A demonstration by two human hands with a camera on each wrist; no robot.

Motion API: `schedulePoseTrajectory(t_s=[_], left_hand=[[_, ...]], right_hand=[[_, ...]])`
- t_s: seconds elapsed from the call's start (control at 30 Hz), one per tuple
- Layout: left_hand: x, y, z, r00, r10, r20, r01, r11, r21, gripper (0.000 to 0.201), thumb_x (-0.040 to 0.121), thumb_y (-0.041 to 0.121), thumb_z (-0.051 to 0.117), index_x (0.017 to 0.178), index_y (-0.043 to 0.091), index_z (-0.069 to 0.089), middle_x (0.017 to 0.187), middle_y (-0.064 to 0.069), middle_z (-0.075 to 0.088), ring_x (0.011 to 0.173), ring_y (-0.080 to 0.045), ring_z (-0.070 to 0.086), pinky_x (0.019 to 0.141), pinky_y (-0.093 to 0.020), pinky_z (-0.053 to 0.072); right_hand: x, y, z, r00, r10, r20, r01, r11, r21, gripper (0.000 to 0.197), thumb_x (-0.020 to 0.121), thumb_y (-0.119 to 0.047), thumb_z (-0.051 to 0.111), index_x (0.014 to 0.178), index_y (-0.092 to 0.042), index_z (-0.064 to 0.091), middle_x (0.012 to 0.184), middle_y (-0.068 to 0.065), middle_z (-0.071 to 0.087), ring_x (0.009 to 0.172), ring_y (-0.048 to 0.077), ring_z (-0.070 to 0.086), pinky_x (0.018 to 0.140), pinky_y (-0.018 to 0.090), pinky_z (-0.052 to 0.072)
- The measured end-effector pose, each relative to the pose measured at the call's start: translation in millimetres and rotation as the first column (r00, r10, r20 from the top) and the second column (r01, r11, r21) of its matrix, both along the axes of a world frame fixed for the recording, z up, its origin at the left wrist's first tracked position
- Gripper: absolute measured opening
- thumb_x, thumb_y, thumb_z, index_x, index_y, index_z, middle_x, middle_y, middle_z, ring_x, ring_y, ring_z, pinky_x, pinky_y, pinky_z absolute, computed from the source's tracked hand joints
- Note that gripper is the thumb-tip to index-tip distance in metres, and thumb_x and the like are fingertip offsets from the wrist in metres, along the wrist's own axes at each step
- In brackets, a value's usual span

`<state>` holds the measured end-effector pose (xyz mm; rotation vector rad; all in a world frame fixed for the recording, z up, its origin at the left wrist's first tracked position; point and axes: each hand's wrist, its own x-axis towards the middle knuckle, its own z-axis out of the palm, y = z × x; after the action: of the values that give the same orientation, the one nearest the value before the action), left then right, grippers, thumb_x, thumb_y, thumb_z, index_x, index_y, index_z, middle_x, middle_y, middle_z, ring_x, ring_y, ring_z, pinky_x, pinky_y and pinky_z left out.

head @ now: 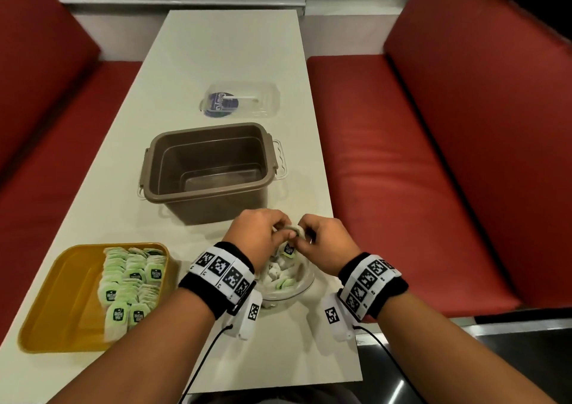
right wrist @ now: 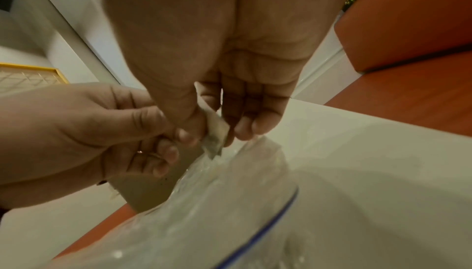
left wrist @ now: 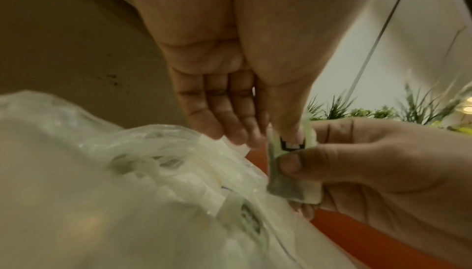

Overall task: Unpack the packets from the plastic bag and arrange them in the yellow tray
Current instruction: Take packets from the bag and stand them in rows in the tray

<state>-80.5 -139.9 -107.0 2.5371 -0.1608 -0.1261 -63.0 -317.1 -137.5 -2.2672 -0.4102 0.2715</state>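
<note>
1. Both hands, left hand (head: 258, 233) and right hand (head: 322, 238), are pinching one packet (head: 292, 232) at centre frame, probably separating or squaring it.
2. They are working directly above the bag (head: 288, 283), keeping trips short.
3. The tray (head: 52, 304), lower left, is holding rowed packets.

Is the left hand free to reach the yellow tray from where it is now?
Probably yes. The tray lies just to the left hand's side with only bare table between, though both hands are pinching a packet now.
</note>
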Motion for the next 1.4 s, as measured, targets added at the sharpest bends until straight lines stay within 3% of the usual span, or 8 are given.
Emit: schedulePoseTrajectory(t_s=[0.17, 0.3, 0.47, 0.67, 0.8, 1.03, 1.3, 1.4], left_hand=[[4.9, -7.0, -25.8, 0.974, 0.055, -0.219, -0.009, 0.979, 0.204, 0.025, 0.085, 0.036, 0.068, 0.107, 0.023, 0.07, 0.101, 0.0, 0.07, 0.095, -0.019, 0.064, 0.088, -0.031, 0.051], [4.7, -15.3, -35.6, 0.966, 0.08, -0.245, -0.044, 0.988, 0.149, 0.028, 0.081, 0.031, 0.074, 0.107, 0.025, 0.066, 0.094, 0.004, 0.068, 0.088, -0.018, 0.064, 0.081, -0.03, 0.052], [1.8, -13.5, -32.9, 0.967, 0.041, -0.252, -0.016, 0.995, 0.099, 0.026, 0.082, 0.019, 0.069, 0.106, 0.027, 0.063, 0.091, 0.007, 0.063, 0.084, -0.015, 0.06, 0.078, -0.028, 0.05], [-3.1, 6.0, 0.3, 0.991, -0.012, -0.137, 0.021, 0.998, 0.064, 0.008, 0.087, 0.027, 0.064, 0.092, 0.029, 0.07, 0.086, 0.009, 0.068, 0.079, -0.014, 0.062, 0.078, -0.029, 0.051], [-10.6, 21.6, 25.6, 0.997, -0.074, -0.005, 0.074, 0.997, -0.009, 0.013, 0.087, 0.031, 0.067, 0.099, 0.028, 0.072, 0.087, 0.012, 0.062, 0.076, -0.01, 0.057, 0.078, -0.028, 0.048], [-26.6, 60.0, 59.4, 0.988, -0.114, 0.105, 0.12, 0.991, -0.054, 0.008, 0.088, 0.029, 0.067, 0.094, 0.027, 0.072, 0.082, 0.012, 0.066, 0.077, -0.006, 0.058, 0.075, -0.025, 0.046], [-47.3, 118.3, 83.9, 0.978, -0.13, 0.163, 0.132, 0.991, -0.004, 0.007, 0.085, 0.025, 0.072, 0.091, 0.025, 0.074, 0.078, 0.014, 0.065, 0.073, -0.001, 0.054, 0.068, -0.008, 0.034], [-56.7, 144.5, 92.1, 0.981, -0.128, 0.144, 0.122, 0.991, 0.05, 0.009, 0.085, 0.026, 0.072, 0.093, 0.026, 0.075, 0.081, 0.01, 0.07, 0.073, -0.002, 0.056, 0.07, -0.013, 0.039]], right_hand=[[-2.2, -3.0, -6.3, 0.993, -0.098, -0.066, 0.099, 0.995, 0.017, 0.029, 0.085, -0.019, 0.062, 0.065, -0.013, 0.04, 0.059, 0.005, 0.055, 0.055, 0.023, 0.048, 0.055, 0.036, 0.043], [-2.4, -3.9, -4.0, 0.99, -0.123, -0.069, 0.121, 0.992, -0.028, 0.038, 0.083, -0.014, 0.063, 0.061, -0.018, 0.032, 0.052, -0.005, 0.035, 0.05, 0.013, 0.031, 0.05, 0.027, 0.03], [-3.4, -5.2, -2.5, 0.987, -0.141, -0.081, 0.139, 0.99, -0.039, 0.026, 0.084, -0.012, 0.059, 0.068, -0.013, 0.038, 0.059, 0.002, 0.042, 0.056, 0.017, 0.035, 0.053, 0.032, 0.033], [-8.5, -1.2, 4.5, 0.993, -0.075, -0.096, 0.081, 0.995, 0.061, 0.016, 0.084, -0.006, 0.053, 0.092, -0.019, 0.046, 0.075, 0.005, 0.055, 0.063, 0.016, 0.045, 0.061, 0.035, 0.041], [-13.9, 12.5, 10.9, 0.999, 0.04, -0.001, -0.039, 0.992, 0.116, 0.028, 0.076, -0.023, 0.065, 0.104, -0.025, 0.061, 0.088, -0.007, 0.056, 0.077, 0.003, 0.053, 0.073, 0.017, 0.043], [-19.2, 51.7, 26.6, 0.994, 0.065, 0.093, -0.079, 0.984, 0.157, 0.009, 0.083, -0.021, 0.073, 0.084, -0.027, 0.065, 0.086, -0.003, 0.059, 0.079, 0.012, 0.059, 0.075, 0.031, 0.05], [-40.4, 118.0, 47.4, 0.984, 0.113, 0.135, -0.141, 0.963, 0.228, 0.009, 0.086, -0.021, 0.072, 0.08, -0.021, 0.066, 0.079, 0.001, 0.058, 0.074, 0.012, 0.055, 0.069, 0.031, 0.047], [-48.9, 144.9, 49.3, 0.985, 0.136, 0.103, -0.157, 0.959, 0.236, 0.008, 0.087, -0.022, 0.073, 0.081, -0.024, 0.068, 0.079, 0.0, 0.062, 0.075, 0.011, 0.057, 0.071, 0.031, 0.049]])
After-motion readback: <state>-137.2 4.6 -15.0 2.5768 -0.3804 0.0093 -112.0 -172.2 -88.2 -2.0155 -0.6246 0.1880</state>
